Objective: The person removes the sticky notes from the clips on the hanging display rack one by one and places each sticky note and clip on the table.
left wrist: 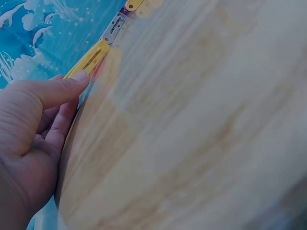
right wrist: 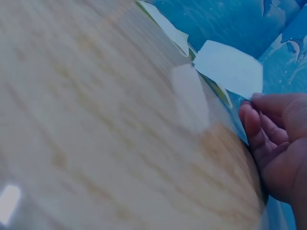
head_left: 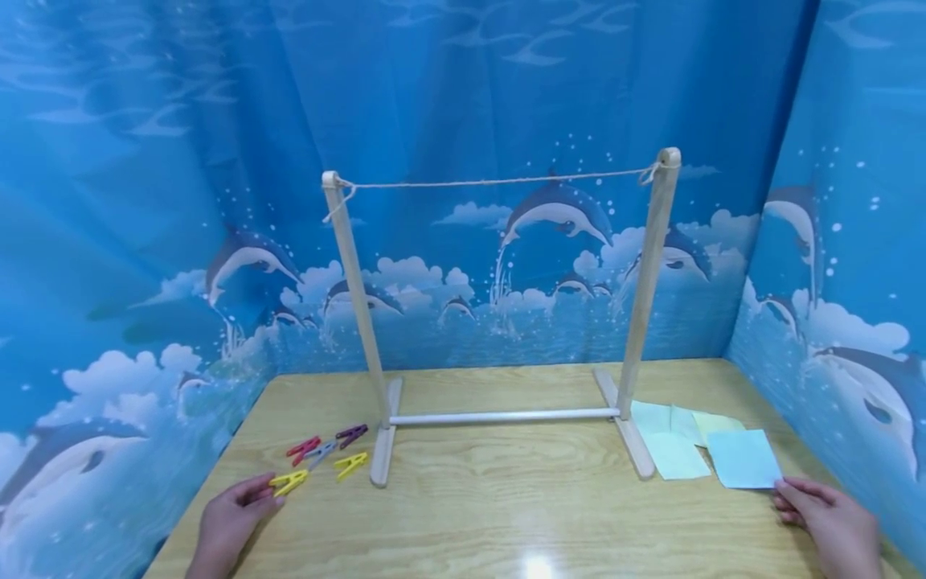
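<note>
A yellow clothespin (head_left: 289, 481) lies on the wooden table (head_left: 506, 515) at the front left. My left hand (head_left: 264, 492) pinches its near end; in the left wrist view the thumb (left wrist: 72, 85) sits on the yellow clothespin (left wrist: 88, 60) with the fingers curled beneath. At the front right lies a light blue paper square (head_left: 743, 458). My right hand (head_left: 784, 494) pinches its near corner; the right wrist view shows the thumb tip (right wrist: 261, 98) at the edge of the paper (right wrist: 230, 67).
A wooden rack (head_left: 647, 281) with a string (head_left: 499, 182) between its two posts stands mid-table. A second yellow peg (head_left: 350, 464), a red (head_left: 304, 448), a grey (head_left: 320, 453) and a purple one (head_left: 351, 435) lie left of it. Pale green papers (head_left: 676, 454) lie right. Blue dolphin curtains enclose the table.
</note>
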`<state>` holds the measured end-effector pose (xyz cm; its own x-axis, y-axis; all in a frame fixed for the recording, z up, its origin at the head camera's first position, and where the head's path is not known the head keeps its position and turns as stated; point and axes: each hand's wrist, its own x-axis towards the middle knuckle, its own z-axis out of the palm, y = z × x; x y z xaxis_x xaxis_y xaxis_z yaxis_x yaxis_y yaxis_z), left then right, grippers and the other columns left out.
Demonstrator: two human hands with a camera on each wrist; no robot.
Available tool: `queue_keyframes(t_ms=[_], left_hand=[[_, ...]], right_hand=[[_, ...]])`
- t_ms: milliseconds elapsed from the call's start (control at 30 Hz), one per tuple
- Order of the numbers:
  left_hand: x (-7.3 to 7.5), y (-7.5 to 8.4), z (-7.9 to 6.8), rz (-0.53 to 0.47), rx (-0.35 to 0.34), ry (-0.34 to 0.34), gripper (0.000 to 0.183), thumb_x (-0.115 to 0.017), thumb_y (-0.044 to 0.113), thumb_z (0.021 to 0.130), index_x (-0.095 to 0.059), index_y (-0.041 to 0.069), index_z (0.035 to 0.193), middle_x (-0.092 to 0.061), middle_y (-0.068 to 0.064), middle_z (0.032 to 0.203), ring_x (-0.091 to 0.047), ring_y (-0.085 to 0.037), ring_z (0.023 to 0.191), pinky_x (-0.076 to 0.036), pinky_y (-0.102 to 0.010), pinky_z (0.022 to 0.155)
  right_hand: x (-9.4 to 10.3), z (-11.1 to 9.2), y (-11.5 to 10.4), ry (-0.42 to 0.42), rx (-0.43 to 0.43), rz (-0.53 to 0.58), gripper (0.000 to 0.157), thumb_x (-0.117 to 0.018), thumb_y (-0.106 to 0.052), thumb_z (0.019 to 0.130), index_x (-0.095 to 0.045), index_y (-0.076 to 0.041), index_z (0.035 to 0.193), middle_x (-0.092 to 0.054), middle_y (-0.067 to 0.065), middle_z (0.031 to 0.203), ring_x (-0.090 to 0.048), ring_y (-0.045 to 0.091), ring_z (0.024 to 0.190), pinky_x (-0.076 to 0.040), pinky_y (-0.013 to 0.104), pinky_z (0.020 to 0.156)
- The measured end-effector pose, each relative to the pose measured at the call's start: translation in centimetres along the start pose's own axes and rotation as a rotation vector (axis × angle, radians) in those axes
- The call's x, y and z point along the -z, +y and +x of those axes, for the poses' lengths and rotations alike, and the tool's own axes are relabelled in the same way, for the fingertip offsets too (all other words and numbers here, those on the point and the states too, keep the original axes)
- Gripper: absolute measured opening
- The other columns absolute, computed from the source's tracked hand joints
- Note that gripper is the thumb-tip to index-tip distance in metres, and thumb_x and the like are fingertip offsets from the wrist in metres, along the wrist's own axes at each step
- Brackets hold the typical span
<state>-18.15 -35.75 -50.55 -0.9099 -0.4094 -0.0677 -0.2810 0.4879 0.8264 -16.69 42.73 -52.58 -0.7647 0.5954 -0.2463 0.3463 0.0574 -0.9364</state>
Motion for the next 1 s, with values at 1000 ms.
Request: queue_keyframes(t_ms=[1000], left_hand=[[-0.1,0.1,0.1,-0.076,0.060,-0.031,0.065,-0.087,0.013,0.073,-0.058,-0.009,0.127,-0.067,-0.020,0.116,-0.062,-0.004,0.080,-0.056,-0.022,0.067]], right_hand=[[-0.7,-1.3,0.3,0.104,0.265,-0.529,0.047,-0.072,-0.034,0.088,-0.067,0.007,0.111,-0.068,0.000,0.076,-0.048,-0.006,0.058,-0.040,0.018,0.053]])
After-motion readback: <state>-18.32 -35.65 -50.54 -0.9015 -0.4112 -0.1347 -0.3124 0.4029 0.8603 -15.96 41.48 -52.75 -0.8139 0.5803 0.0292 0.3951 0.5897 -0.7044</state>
